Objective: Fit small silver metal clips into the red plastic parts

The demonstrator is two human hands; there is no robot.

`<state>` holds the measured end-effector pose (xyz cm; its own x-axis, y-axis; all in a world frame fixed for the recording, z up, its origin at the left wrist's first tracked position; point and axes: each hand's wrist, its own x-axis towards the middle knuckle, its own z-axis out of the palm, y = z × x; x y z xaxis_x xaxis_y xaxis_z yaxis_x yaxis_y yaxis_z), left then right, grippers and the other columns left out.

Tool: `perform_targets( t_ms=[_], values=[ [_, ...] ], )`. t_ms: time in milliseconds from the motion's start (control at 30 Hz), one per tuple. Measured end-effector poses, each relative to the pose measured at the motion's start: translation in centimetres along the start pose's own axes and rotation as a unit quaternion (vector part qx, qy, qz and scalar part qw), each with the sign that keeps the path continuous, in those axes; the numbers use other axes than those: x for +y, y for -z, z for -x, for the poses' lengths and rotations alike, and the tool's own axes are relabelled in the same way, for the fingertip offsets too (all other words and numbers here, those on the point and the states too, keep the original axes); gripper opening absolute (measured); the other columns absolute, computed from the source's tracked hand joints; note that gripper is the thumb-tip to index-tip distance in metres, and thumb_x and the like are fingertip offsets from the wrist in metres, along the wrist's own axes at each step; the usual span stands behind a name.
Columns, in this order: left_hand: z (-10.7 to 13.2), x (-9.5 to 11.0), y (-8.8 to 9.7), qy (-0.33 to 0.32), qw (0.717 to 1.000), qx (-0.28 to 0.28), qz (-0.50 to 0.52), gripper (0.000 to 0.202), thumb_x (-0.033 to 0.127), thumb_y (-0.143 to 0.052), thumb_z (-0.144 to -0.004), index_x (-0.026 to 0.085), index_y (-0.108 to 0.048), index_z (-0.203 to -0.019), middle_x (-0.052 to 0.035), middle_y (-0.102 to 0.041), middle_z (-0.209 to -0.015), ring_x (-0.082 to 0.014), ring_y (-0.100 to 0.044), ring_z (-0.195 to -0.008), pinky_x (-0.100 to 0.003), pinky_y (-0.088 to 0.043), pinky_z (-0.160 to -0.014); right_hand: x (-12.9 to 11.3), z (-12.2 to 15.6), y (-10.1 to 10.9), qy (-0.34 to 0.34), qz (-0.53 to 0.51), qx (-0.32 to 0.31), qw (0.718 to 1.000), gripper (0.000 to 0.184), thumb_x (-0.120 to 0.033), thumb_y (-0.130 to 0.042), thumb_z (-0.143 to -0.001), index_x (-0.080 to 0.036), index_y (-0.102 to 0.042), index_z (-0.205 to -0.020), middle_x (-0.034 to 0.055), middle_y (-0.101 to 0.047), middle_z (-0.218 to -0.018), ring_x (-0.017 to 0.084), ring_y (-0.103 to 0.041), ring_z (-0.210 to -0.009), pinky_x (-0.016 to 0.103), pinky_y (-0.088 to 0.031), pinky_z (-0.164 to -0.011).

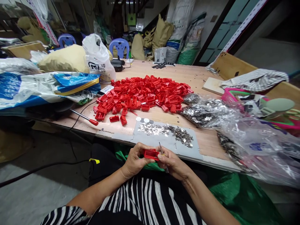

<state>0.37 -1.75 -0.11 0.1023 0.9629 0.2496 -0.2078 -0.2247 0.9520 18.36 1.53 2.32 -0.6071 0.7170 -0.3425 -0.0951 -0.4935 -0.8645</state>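
My left hand (135,159) is closed round a small red plastic housing (151,154), held just in front of the table edge above my lap. My right hand (170,161) pinches a thin metal tool (161,149) whose tip stands at the housing's right end. Both hands touch the red part. On the table beyond them, small silver metal clips (164,130) lie scattered on a grey sheet (182,148). A big heap of the same red housings (145,95) covers the table's middle.
Clear bags of metal clips (206,112) lie at the right, a pink basket (231,97) behind them. A red-handled screwdriver (85,117) and a black cable lie at the left, beside blue-white sacks (35,87) and a white plastic bag (98,57).
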Motion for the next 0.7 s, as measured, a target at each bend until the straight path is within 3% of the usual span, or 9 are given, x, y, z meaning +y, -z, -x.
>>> perform_targets(
  t_ms=[100, 167, 233, 300, 367, 433, 533, 700],
  values=[
    [-0.4, -0.3, -0.1, 0.033, 0.998, 0.038, 0.028, 0.033, 0.019, -0.078, -0.069, 0.018, -0.059, -0.095, -0.0051, -0.072, -0.098, -0.0183, -0.069, -0.09, -0.029, -0.054, -0.081, -1.2, -0.5, 0.6, 0.01, 0.131, 0.012, 0.991, 0.037, -0.049, -0.066, -0.077, -0.021, -0.052, -0.097, -0.0056, -0.048, -0.062, 0.007, -0.037, -0.048, 0.02, -0.026, -0.046],
    [-0.6, -0.3, -0.1, 0.046, 0.996, 0.073, 0.006, 0.032, 0.021, -0.077, -0.07, 0.018, -0.059, -0.096, -0.0051, -0.072, -0.098, -0.0181, -0.069, -0.09, -0.03, -0.054, -0.082, -2.3, -1.1, 1.4, 0.049, 0.268, 0.069, 0.96, 0.029, -0.046, -0.059, -0.082, -0.021, -0.055, -0.098, -0.0009, -0.058, -0.075, 0.01, -0.046, -0.053, 0.023, -0.034, -0.05],
    [-0.7, -0.1, 0.1, 0.051, 0.994, 0.094, -0.038, 0.031, 0.022, -0.076, -0.071, 0.018, -0.06, -0.098, -0.0051, -0.072, -0.099, -0.018, -0.069, -0.09, -0.031, -0.054, -0.084, -3.3, -2.0, 2.4, 0.113, 0.425, 0.166, 0.883, 0.019, -0.037, -0.056, -0.084, -0.022, -0.059, -0.094, 0.0037, -0.065, -0.089, 0.015, -0.056, -0.068, 0.028, -0.041, -0.062],
    [-0.8, 0.1, 0.4, 0.046, 0.99, 0.101, -0.081, 0.031, 0.023, -0.075, -0.073, 0.018, -0.061, -0.1, -0.0051, -0.071, -0.099, -0.0179, -0.069, -0.09, -0.032, -0.054, -0.086, -3.9, -3.0, 3.1, 0.137, 0.543, 0.22, 0.799, 0.013, -0.029, -0.053, -0.085, -0.021, -0.061, -0.091, 0.0051, -0.067, -0.091, 0.02, -0.06, -0.081, 0.031, -0.042, -0.071],
    [-0.9, 0.3, 0.6, 0.038, 0.988, 0.104, -0.11, 0.031, 0.023, -0.075, -0.073, 0.018, -0.061, -0.101, -0.005, -0.071, -0.099, -0.0177, -0.069, -0.089, -0.032, -0.054, -0.085, -4.2, -4.0, 3.4, 0.132, 0.616, 0.233, 0.741, 0.012, -0.023, -0.051, -0.085, -0.021, -0.062, -0.09, 0.0057, -0.068, -0.091, 0.021, -0.061, -0.084, 0.031, -0.041, -0.074],
    [-0.9, 0.3, 0.8, 0.031, 0.985, 0.106, -0.131, 0.031, 0.023, -0.074, -0.073, 0.018, -0.061, -0.101, -0.0048, -0.071, -0.099, -0.0175, -0.069, -0.088, -0.031, -0.055, -0.084, -4.2, -4.8, 3.2, 0.125, 0.66, 0.24, 0.701, 0.013, -0.021, -0.049, -0.086, -0.02, -0.062, -0.089, 0.0062, -0.068, -0.092, 0.021, -0.061, -0.083, 0.031, -0.041, -0.074],
    [-1.0, 0.3, 1.0, 0.017, 0.982, 0.106, -0.158, 0.032, 0.024, -0.073, -0.074, 0.019, -0.061, -0.103, -0.0045, -0.071, -0.099, -0.0171, -0.07, -0.087, -0.031, -0.056, -0.083, -4.2, -5.7, 2.8, 0.115, 0.693, 0.25, 0.666, 0.012, -0.02, -0.05, -0.086, -0.02, -0.062, -0.088, 0.007, -0.068, -0.091, 0.02, -0.06, -0.081, 0.03, -0.04, -0.072],
    [-1.2, 0.4, 1.3, 0.007, 0.978, 0.106, -0.18, 0.032, 0.024, -0.073, -0.075, 0.02, -0.061, -0.104, -0.0041, -0.071, -0.099, -0.0168, -0.069, -0.087, -0.031, -0.055, -0.083, -4.1, -6.4, 2.8, 0.118, 0.695, 0.247, 0.665, 0.009, -0.018, -0.051, -0.084, -0.02, -0.06, -0.081, 0.0054, -0.066, -0.085, 0.019, -0.058, -0.078, 0.028, -0.038, -0.069]
  ],
)
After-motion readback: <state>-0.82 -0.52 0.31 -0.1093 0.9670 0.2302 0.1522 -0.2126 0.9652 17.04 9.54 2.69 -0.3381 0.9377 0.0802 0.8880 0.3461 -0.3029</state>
